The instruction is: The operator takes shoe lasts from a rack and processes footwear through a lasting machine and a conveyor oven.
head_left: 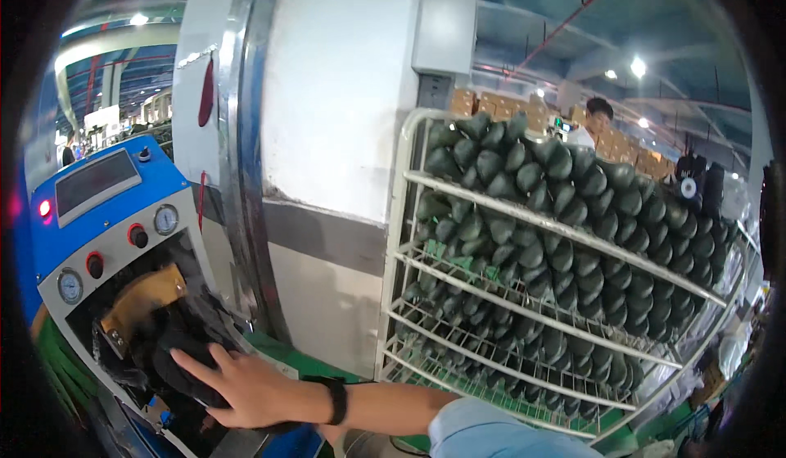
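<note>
Factory hall, overhead lights, white wall (340, 90) straight beyond the fingers. Right hand (246, 384) reaches leftward into a blue-and-grey machine (168, 175); fingers spread wide, thumb apart, not closed around anything. Dark rounded piece (182, 383) sits in the machine opening directly under the fingers; fingertips look to be touching it, exact contact blurred. Tan curved part (147, 294) just beyond the fingertips, close to the dark piece. Farther up from the fingers: two round gauges (166, 219), two dark knobs with red rims (139, 237), then a dark screen (98, 177) with a lit pink lamp (45, 208) left of it. Black band (336, 401) on the wrist behind the fingers, light blue sleeve (499, 429) farther back. Well off to the right of the fingers, pale metal rack (399, 212), several tiers, packed with dark green rounded pieces (557, 159). Past the rack, farthest from the fingers, stacked brown boxes (499, 106) and another person (599, 118). Left hand's fingers out of sight, cannot tell their state.
</note>
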`<action>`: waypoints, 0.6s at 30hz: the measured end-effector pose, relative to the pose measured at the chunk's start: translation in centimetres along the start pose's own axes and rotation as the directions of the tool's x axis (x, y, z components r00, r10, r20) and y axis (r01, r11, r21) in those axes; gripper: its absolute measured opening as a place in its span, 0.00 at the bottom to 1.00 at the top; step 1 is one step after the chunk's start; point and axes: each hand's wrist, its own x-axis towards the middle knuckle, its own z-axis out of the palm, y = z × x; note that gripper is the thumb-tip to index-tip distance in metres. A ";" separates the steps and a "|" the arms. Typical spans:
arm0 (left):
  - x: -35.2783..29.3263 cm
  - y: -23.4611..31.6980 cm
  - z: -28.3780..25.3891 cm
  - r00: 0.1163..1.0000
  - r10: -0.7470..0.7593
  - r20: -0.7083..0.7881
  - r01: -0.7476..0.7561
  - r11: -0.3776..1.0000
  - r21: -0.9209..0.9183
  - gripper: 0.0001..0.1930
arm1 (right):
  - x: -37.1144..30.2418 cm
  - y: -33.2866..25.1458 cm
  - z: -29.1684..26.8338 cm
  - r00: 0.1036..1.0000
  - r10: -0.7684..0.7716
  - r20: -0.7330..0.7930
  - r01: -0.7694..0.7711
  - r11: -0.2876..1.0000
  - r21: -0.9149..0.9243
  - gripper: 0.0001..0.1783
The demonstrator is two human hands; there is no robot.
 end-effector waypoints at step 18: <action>-1.8 -5.2 -1.9 0.987 -0.147 0.064 0.161 0.894 -0.418 0.28 | -2.4 -0.2 3.0 0.798 0.211 0.565 -0.440 -0.436 0.785 0.48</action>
